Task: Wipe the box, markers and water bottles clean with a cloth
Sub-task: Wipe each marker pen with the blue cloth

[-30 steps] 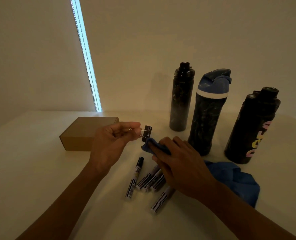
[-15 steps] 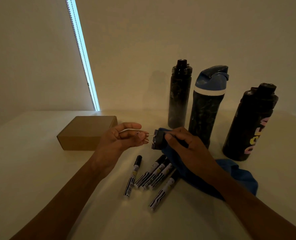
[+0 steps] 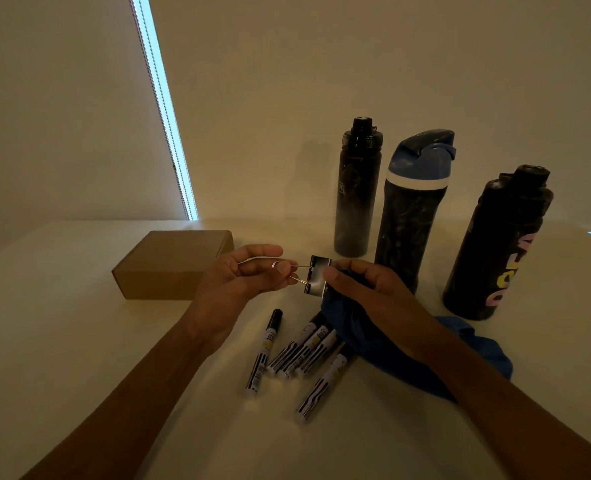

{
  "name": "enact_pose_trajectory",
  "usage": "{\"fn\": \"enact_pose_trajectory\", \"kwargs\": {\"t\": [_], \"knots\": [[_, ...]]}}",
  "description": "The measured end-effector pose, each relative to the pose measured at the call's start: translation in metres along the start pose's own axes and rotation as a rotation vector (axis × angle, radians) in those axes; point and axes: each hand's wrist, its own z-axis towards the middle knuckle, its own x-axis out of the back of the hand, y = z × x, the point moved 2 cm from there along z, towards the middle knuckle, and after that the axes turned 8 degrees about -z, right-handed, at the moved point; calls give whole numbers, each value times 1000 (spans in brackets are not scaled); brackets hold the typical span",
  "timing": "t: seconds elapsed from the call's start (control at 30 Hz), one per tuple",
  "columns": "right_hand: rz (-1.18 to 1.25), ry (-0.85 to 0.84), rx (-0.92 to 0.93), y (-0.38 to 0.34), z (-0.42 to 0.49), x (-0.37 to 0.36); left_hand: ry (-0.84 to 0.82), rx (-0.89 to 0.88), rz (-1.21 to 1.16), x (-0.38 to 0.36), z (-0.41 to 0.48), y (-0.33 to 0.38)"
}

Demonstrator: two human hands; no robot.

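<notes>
My left hand (image 3: 249,275) pinches the wire handles of a black binder clip (image 3: 318,279) held above the table. My right hand (image 3: 366,289) holds the blue cloth (image 3: 384,344) against the clip's right side; the cloth trails down to the table behind my wrist. Several black-and-white markers (image 3: 304,351) lie on the table below my hands. A brown cardboard box (image 3: 172,265) sits to the left. Three dark water bottles stand at the back: a slim black bottle (image 3: 356,188), a blue-lidded bottle (image 3: 411,216) and a lettered black bottle (image 3: 498,247).
The pale table (image 3: 62,341) meets a plain wall behind the bottles. A bright strip of window (image 3: 162,105) runs down the wall at the left.
My right hand rose from the table with the cloth and came against the clip's right side. My left hand turned the clip and moved it slightly right.
</notes>
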Motion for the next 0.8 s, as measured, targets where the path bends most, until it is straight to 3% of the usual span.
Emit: {"fn": "enact_pose_trajectory", "kwargs": {"t": [0.47, 0.63, 0.8], "knots": [[-393, 303, 92, 20, 5, 16, 99, -102, 300, 14, 2, 5], [-582, 339, 189, 19, 2, 19, 278, -348, 744, 40, 11, 5], [-636, 337, 248, 19, 1, 15, 301, -469, 951, 59, 16, 2]]}}
